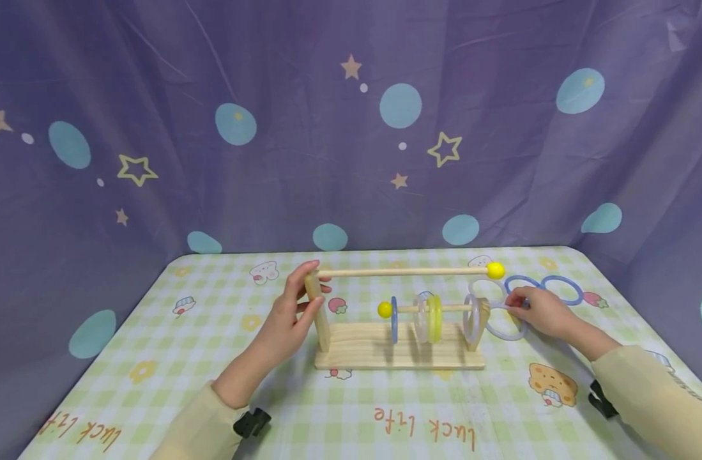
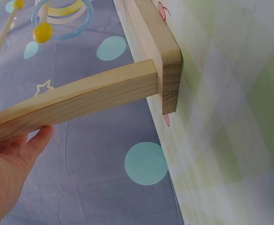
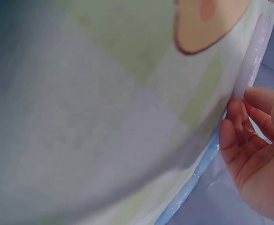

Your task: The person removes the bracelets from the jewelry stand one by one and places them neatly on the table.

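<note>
My left hand [image 1: 287, 322] grips the left post [image 1: 322, 326] of a wooden ring stand, thumb in front and fingers behind near its top. From that post a long upper rod [image 1: 402, 273] runs right to a yellow ball [image 1: 495, 271]. A shorter lower rod [image 1: 407, 309] comes from the right post and carries a blue ring [image 1: 394, 329], a pale ring, yellow rings [image 1: 435, 326] and a lavender ring [image 1: 471, 332]. Right of the stand, my right hand [image 1: 540, 311] pinches the edge of another lavender ring [image 3: 254, 56] lying at the tabletop.
Two blue rings [image 1: 563, 277] lie behind my right hand, and a whitish ring [image 1: 473, 285] lies behind the stand's right end. A checked cloth [image 1: 213, 358] covers the table. A purple curtain [image 1: 305, 179] hangs along the back and sides.
</note>
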{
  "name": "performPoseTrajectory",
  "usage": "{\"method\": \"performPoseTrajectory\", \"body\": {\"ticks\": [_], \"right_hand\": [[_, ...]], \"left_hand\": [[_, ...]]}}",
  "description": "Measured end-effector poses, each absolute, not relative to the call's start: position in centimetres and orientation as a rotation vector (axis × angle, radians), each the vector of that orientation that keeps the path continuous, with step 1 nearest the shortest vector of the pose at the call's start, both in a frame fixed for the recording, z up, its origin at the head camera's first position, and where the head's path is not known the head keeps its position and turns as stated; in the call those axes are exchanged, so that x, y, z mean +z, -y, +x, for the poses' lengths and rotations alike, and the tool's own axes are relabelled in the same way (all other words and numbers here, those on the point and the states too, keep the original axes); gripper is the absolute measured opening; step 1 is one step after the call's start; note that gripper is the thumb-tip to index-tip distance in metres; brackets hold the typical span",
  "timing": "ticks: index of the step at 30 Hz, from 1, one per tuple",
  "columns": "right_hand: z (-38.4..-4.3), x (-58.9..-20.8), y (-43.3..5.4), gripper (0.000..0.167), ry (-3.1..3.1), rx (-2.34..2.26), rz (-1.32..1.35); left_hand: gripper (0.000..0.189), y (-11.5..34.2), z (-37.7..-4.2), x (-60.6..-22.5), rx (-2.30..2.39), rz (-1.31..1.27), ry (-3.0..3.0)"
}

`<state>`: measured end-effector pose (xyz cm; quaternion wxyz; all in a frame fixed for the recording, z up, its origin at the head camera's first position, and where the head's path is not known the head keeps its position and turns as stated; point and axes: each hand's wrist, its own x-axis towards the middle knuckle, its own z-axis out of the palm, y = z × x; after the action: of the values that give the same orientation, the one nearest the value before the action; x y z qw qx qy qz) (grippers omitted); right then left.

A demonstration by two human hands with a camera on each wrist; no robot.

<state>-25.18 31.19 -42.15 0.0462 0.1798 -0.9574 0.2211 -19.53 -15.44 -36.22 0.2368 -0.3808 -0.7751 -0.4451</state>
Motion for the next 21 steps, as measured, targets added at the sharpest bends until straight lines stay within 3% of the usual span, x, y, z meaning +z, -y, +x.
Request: {"method": "performPoseTrajectory", "body": {"ticks": [8,21], "right_hand": [[-23.7,-40.6,-31.1,0.009,2.875,0.737,0.458],[-17.7,-37.0,-27.2,0.011,2.585,1.179,0.498]], "left_hand": [[0.063,15.4,-19.5,-36.3,-1.227,-1.042,2.135],[0.063,15.5,-19.5,-36.1,-1.231,-1.039,2.127]]}}
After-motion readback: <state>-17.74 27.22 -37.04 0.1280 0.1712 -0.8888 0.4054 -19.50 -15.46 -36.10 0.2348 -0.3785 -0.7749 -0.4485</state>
